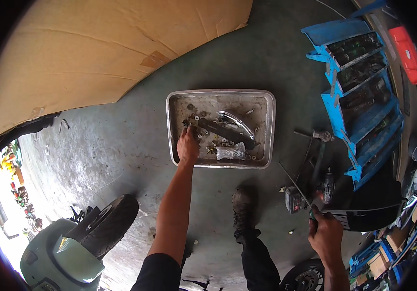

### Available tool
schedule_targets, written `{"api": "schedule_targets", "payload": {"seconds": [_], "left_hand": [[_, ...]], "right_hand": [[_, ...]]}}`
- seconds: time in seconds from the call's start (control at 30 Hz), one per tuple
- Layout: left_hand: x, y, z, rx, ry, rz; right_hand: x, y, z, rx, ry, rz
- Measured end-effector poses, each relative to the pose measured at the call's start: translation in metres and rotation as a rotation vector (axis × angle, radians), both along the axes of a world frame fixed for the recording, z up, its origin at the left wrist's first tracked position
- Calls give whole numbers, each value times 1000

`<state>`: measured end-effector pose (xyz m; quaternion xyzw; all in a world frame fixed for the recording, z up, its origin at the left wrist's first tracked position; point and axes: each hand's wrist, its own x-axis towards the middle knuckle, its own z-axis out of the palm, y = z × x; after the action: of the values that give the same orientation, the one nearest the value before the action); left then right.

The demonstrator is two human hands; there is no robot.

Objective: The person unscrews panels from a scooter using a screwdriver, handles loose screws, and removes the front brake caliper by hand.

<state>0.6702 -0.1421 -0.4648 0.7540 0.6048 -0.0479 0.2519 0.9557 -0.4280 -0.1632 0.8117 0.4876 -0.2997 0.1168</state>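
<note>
My left hand (188, 145) reaches into the left side of a metal tray (269, 127), its fingers closed at a small dark part (185, 123). What sits between those fingertips is too small to name. In the tray lie a long black piece (223, 132), a curved silvery strip (237, 122), a clear plastic bag (230, 151) and several small screws and washers. Off to the right of the tray, my right hand (326, 232) is wrapped round a screwdriver; its long thin shaft (293, 182) points up and left.
A blue cantilever toolbox (334, 111) stands unfolded at the right, tools inside. Below it lie a cordless driver (328, 186), a battery (293, 200) and a hammer-like tool (321, 145). Cardboard (101, 53) covers the upper left. A green scooter part with a tyre (114, 220) is lower left.
</note>
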Motion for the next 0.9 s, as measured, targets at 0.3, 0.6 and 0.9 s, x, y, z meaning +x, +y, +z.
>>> {"api": "schedule_targets", "payload": {"seconds": [0.3, 0.6, 0.9], "left_hand": [[42, 15, -1, 31, -156, -267], [76, 12, -12, 13, -11, -166], [22, -51, 181, -841, -1205, 916]], "right_hand": [[-3, -1, -1, -118, 4, -101], [-1, -11, -5, -112, 9, -111], [9, -15, -9, -94, 55, -169]]}}
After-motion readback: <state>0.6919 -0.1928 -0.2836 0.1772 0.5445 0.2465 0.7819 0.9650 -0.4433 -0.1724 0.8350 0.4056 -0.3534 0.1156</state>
